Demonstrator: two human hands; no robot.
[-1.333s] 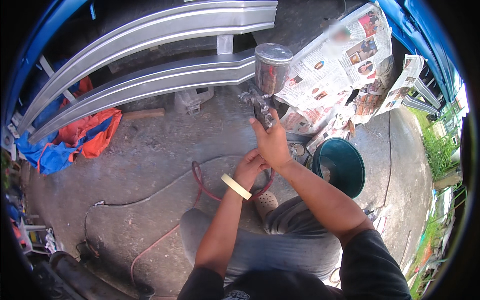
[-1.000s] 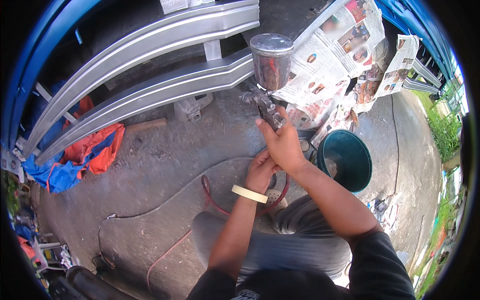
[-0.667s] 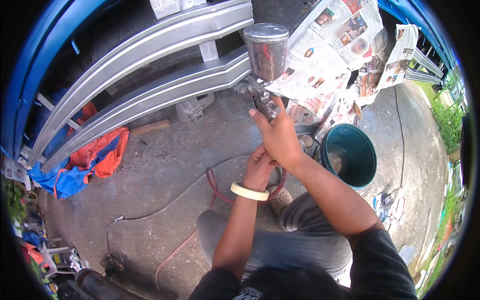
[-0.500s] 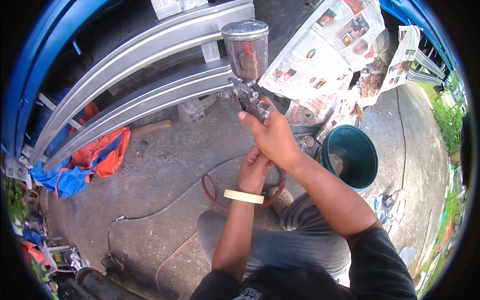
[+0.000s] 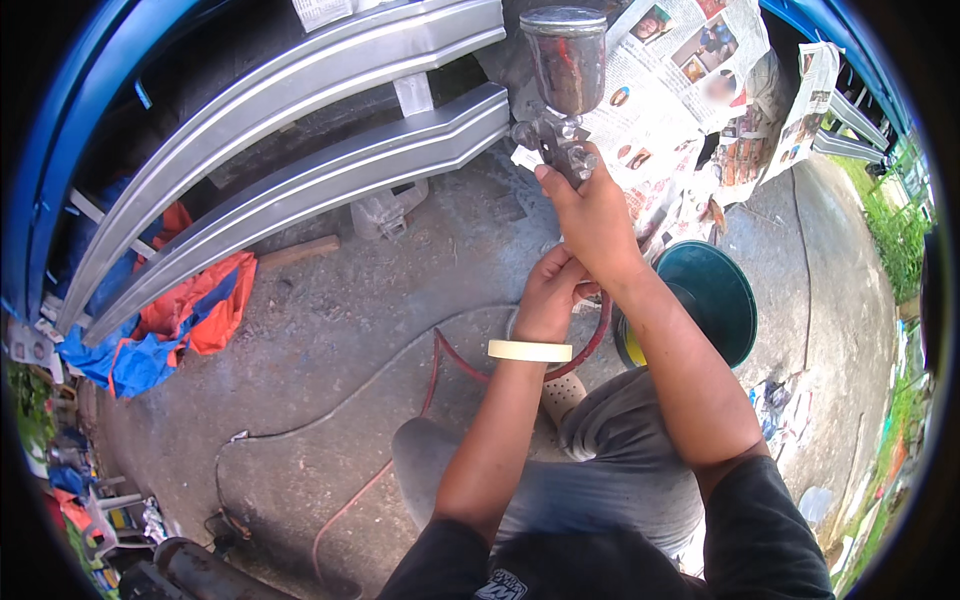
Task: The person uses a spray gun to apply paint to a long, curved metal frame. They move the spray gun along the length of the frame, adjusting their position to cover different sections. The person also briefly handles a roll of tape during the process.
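My right hand (image 5: 600, 220) is wrapped round a metal spray gun (image 5: 560, 140), its paint-streaked silver cup (image 5: 562, 65) upright at the top centre. Just below, my left hand (image 5: 550, 290) is closed around the red hose (image 5: 602, 325) at the gun's handle; its fingertips are partly hidden. A pale tape roll (image 5: 530, 351) circles my left wrist. Behind the gun lie sheets of newspaper (image 5: 670, 130). A dark green bucket (image 5: 725, 310) stands beside my right forearm, which hides part of it.
Curved silver-painted metal rails (image 5: 330, 170) span the upper left. An orange and blue tarp (image 5: 200, 310) and a wooden offcut (image 5: 298, 250) lie below them. A grey cord (image 5: 330, 410) crosses the concrete floor (image 5: 250, 400). Blue panels (image 5: 55, 180) curve along the rim; grass (image 5: 890, 250) shows at right.
Both hands and the spray gun have moved up and to the right over the newspaper. The red hose's loop has shifted with them, and both grips remain closed.
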